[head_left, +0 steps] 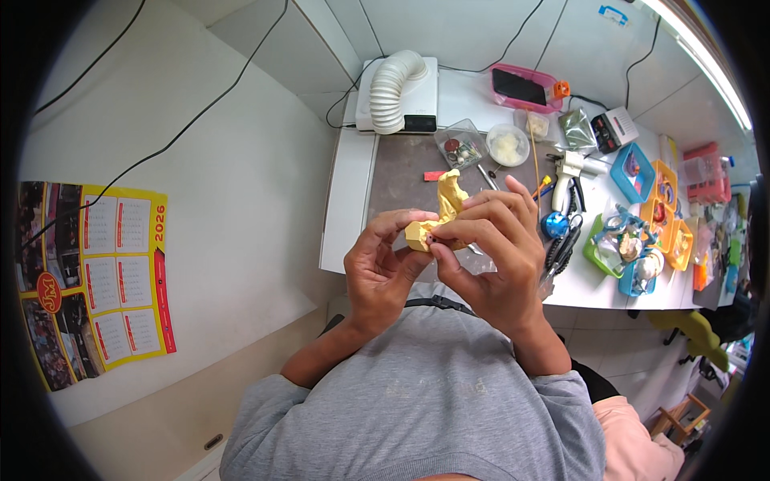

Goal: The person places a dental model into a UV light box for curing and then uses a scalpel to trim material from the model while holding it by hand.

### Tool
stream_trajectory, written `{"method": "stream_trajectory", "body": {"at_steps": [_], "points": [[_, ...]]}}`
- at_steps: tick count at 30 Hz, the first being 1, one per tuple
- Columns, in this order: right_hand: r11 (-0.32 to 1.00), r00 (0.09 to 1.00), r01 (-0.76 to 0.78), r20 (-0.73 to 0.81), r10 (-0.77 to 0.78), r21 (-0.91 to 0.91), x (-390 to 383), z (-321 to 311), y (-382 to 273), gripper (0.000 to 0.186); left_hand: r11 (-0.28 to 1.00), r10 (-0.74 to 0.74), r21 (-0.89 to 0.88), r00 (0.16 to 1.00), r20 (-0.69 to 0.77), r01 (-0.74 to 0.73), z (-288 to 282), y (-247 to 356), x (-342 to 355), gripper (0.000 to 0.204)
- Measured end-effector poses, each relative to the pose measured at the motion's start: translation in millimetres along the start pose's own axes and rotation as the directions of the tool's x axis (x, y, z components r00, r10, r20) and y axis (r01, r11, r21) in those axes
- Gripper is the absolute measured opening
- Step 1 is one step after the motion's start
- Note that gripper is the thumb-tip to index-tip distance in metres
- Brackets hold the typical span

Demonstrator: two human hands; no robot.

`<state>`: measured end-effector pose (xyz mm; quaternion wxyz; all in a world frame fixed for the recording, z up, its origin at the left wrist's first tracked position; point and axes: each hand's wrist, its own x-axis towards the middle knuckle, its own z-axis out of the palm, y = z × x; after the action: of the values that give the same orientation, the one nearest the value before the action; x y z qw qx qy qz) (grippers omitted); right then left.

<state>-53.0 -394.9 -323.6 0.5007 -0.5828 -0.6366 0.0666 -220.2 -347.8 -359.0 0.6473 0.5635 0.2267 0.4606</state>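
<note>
A yellow plaster dental model (451, 195), curved like an arch, is held up in front of my chest, above the near edge of the desk. My left hand (383, 268) is closed on its left end, thumb below and fingers above. My right hand (497, 248) grips the other side, with its thumb and fingertips pinched close together at the model. Something small and dark shows between the fingertips there, too small to name. The right fingers cover part of the model.
A grey mat (393, 172) covers the desk's left part. On it lie a small red block (434, 176) and a clear box (459, 144) of small parts. Beyond stands a white machine with a ribbed hose (387, 94). To the right are a white bowl (508, 146), tools and colourful trays (632, 172).
</note>
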Motion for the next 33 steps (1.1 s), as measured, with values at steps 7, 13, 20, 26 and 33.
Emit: {"method": "stream_trajectory", "body": {"at_steps": [7, 13, 20, 26, 33], "points": [[1.0, 1.0, -0.019, 0.005, 0.019, 0.024, -1.3, -0.3, 1.5, 0.022, 1.0, -0.002, -0.008, 1.0, 0.01, 0.002, 0.6, -1.3, -0.8, 0.04], [0.999, 1.0, -0.028, -0.01, 0.028, 0.037, -3.8, 1.2, 2.2, 0.023, 1.0, 0.002, 0.014, 1.0, 0.012, -0.002, 1.3, -1.6, -1.4, 0.04], [0.999, 1.0, -0.004, 0.004, 0.004, 0.037, -6.1, -0.9, 5.9, 0.026, 1.0, -0.012, -0.002, 1.0, -0.012, 0.012, 2.5, -0.7, -2.0, 0.04], [0.996, 1.0, -0.025, 0.01, 0.024, 0.08, -5.4, -7.3, 0.2, 0.029, 1.0, -0.001, 0.011, 1.0, -0.006, 0.001, 2.8, 1.5, -2.0, 0.039], [0.999, 1.0, -0.012, -0.021, 0.013, 0.044, -10.2, -7.4, 1.6, 0.021, 0.998, 0.006, 0.07, 1.0, -0.019, -0.004, 7.9, 6.3, -0.9, 0.042]]}}
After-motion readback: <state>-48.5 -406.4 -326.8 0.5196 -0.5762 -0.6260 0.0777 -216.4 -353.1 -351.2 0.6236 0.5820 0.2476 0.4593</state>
